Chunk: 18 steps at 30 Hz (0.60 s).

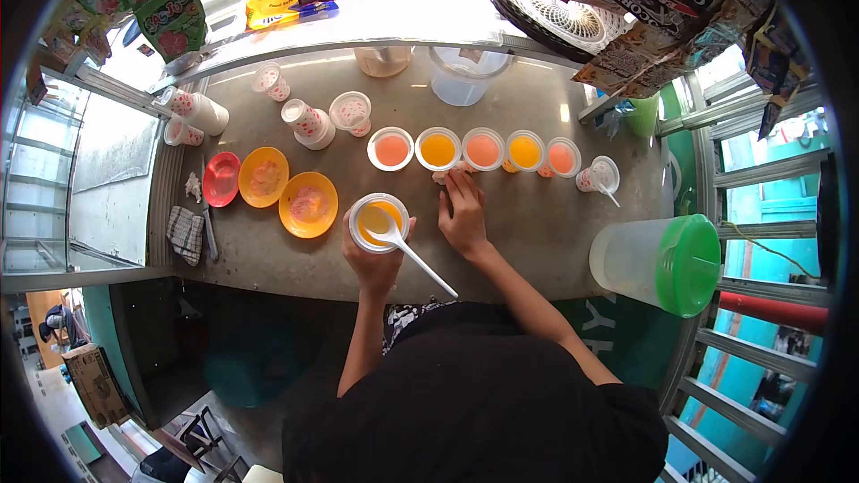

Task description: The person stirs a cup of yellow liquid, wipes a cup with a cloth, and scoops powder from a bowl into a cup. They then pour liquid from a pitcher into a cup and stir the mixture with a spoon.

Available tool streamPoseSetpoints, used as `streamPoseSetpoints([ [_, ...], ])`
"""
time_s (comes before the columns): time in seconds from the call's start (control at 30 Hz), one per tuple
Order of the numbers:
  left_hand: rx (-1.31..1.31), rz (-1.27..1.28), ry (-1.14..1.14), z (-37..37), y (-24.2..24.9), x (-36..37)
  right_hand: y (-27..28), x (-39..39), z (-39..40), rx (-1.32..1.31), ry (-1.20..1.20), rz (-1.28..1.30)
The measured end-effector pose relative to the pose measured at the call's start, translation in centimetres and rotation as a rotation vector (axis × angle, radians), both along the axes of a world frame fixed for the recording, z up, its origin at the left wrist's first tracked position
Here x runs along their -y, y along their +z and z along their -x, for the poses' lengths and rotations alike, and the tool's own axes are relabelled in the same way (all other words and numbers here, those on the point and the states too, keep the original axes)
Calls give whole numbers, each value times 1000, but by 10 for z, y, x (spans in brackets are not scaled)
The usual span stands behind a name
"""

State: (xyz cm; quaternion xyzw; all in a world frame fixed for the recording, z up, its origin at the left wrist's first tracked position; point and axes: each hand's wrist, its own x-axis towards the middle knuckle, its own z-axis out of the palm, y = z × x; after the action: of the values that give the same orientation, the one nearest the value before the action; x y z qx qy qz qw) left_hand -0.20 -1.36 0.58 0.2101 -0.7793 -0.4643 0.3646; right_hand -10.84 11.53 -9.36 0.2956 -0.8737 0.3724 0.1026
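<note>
The left hand (374,259) wraps around a cup of orange drink (378,223), a white spoon (404,250) resting in it, handle angled out over the counter (537,224). Just beside the cup, the right hand (463,215) lies flat, fingertips touching a small pale thing too hidden to identify. Beyond the cup stand five filled cups (481,149). Left of it sit an orange bowl (308,205), another, and a red one.

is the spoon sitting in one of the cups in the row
No, the white spoon rests in the cup held by the left hand.
</note>
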Motion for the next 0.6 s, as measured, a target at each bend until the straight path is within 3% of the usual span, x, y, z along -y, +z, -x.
streamPoseSetpoints([
  [0.4,3,35,-47,1,3,-2,6,-1,3,-42,17,-163],
  [0.6,-12,59,-61,0,10,-6,-3,-1,18,-95,22,-65],
])
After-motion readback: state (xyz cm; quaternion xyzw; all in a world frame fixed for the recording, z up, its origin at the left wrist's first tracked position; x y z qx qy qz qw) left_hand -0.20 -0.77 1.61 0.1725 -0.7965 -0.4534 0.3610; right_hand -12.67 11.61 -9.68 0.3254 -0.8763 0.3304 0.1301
